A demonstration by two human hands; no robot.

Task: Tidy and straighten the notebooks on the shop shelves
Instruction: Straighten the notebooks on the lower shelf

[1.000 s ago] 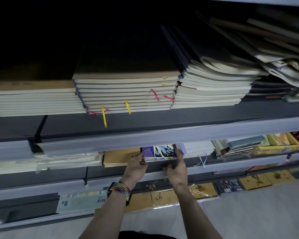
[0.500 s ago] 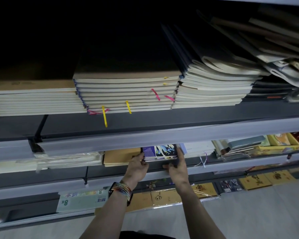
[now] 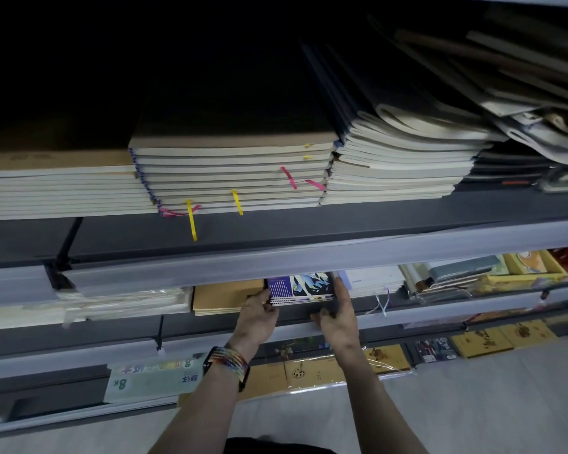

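Observation:
A small stack of purple-and-blue patterned notebooks point(image 3: 300, 286) sits on the second shelf point(image 3: 440, 314), partly hidden under the shelf rail above. My left hand point(image 3: 258, 314) grips the stack's left end, fingers curled at its corner. At the right end my right hand point(image 3: 338, 314) holds it, fingers up along the side and thumb below the front edge. Brown kraft notebooks point(image 3: 227, 298) lie just left of the stack, white notebooks point(image 3: 373, 280) just right.
The upper shelf point(image 3: 276, 229) carries tall piles of cream-paged notebooks point(image 3: 233, 175) with yellow and pink ribbons, and slumped dark-covered ones point(image 3: 407, 152) on the right. Wrapped packs point(image 3: 122, 303) lie at left. Lower shelves hold yellow notebooks point(image 3: 479, 342) and a green pad point(image 3: 151, 378).
Both hands have stayed at the ends of the patterned stack. The stack has slid slightly further back under the rail, and my right fingers reach a little higher along its side.

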